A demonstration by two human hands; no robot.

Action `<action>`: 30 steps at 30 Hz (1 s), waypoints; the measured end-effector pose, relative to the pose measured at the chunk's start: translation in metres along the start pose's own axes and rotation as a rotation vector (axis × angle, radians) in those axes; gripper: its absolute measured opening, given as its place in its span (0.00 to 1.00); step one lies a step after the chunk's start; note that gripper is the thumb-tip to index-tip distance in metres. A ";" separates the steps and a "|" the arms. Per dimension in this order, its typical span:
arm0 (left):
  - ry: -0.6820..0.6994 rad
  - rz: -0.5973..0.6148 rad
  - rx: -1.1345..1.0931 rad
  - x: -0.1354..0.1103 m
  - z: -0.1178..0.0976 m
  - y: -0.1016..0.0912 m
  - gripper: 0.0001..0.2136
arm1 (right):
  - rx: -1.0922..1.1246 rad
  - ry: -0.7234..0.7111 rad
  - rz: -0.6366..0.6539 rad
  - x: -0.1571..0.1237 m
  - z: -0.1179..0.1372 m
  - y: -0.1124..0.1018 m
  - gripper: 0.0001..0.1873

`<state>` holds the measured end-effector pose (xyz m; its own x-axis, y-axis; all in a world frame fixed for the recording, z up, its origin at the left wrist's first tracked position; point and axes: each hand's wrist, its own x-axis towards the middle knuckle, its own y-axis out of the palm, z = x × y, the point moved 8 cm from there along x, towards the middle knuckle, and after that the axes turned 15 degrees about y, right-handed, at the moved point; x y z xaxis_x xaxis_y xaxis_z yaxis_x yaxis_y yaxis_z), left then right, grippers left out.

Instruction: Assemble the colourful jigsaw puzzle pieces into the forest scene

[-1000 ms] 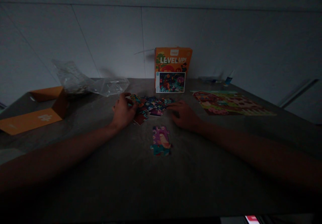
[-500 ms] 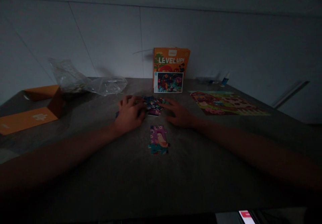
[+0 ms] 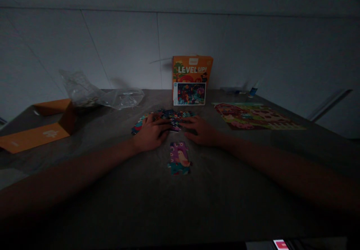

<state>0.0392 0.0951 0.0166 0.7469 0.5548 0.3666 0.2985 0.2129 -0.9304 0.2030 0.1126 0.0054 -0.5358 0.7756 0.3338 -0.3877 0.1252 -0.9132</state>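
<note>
The scene is dim. My left hand (image 3: 151,133) lies palm down on a heap of loose, dark, colourful puzzle pieces (image 3: 171,117) in the middle of the grey table (image 3: 180,201). Its fingers are stretched out flat over the pieces. My right hand (image 3: 201,130) rests flat on the right side of the same heap, fingers pointing left toward the other hand. Just in front of both hands lies a small joined block of purple puzzle pieces (image 3: 180,158). Neither hand grips anything that I can see.
An orange puzzle box (image 3: 192,79) stands upright against the white wall behind the heap. A finished puzzle (image 3: 255,117) lies to the right. An orange box lid (image 3: 39,128) and a crumpled clear plastic bag (image 3: 98,94) sit on the left.
My left hand has slid rightward over the loose pieces, toward my right hand. Pieces at the heap's left end have become uncovered. My right hand has hardly moved.
</note>
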 end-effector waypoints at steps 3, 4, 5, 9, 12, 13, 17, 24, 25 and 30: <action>0.025 0.012 -0.011 0.001 -0.002 0.000 0.18 | 0.049 -0.013 -0.037 -0.003 0.000 -0.003 0.25; 0.031 0.018 -0.013 0.001 -0.003 0.001 0.18 | 0.063 -0.021 -0.048 -0.004 0.000 -0.004 0.25; 0.034 0.024 -0.013 0.001 -0.003 0.001 0.18 | 0.076 -0.030 -0.061 -0.005 0.000 -0.006 0.25; 0.050 0.025 0.010 0.001 -0.003 -0.001 0.18 | 0.115 -0.081 -0.093 -0.010 0.002 -0.009 0.25; 0.076 0.018 0.011 0.001 -0.006 -0.002 0.18 | 0.140 -0.113 -0.110 -0.011 0.005 -0.011 0.25; 0.086 0.014 0.010 0.001 -0.007 -0.002 0.18 | 0.150 -0.120 -0.113 -0.011 0.006 -0.011 0.24; 0.118 -0.019 -0.002 0.002 -0.012 -0.006 0.19 | 0.165 -0.120 -0.082 -0.010 0.012 -0.011 0.20; 0.198 -0.040 -0.047 0.002 -0.017 -0.006 0.17 | 0.139 -0.039 -0.048 -0.007 0.010 -0.010 0.18; 0.207 -0.039 -0.049 0.002 -0.018 -0.007 0.17 | 0.133 -0.029 -0.044 -0.007 0.009 -0.009 0.19; 0.218 -0.024 -0.034 0.003 -0.020 -0.009 0.17 | 0.125 0.020 -0.037 -0.006 0.004 -0.006 0.21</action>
<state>0.0506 0.0783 0.0257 0.8489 0.3619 0.3852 0.3353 0.1946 -0.9218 0.2054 0.1053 0.0097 -0.5049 0.7842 0.3607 -0.4980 0.0767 -0.8638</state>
